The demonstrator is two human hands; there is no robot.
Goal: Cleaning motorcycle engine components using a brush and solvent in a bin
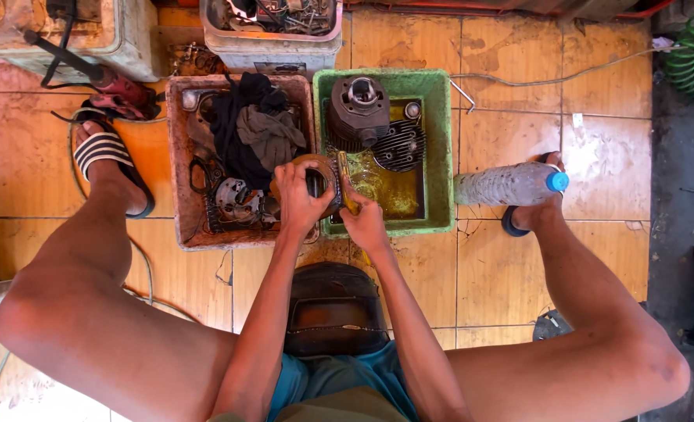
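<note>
My left hand [300, 195] grips a round, oily metal engine part [318, 176] over the near left corner of a green plastic tub [441, 148]. My right hand [365, 223] holds a thin yellow-handled brush [344, 184] against that part. The tub holds yellowish liquid, a finned engine cylinder [358, 109] and a finned cylinder head [400, 145].
A brown tub [176, 172] to the left holds dark rags and engine parts. A plastic bottle [511, 184] with a blue cap lies by my right foot. A low dark stool [333, 309] is between my legs. Grey crates stand at the back, a green coiled hose at the far right.
</note>
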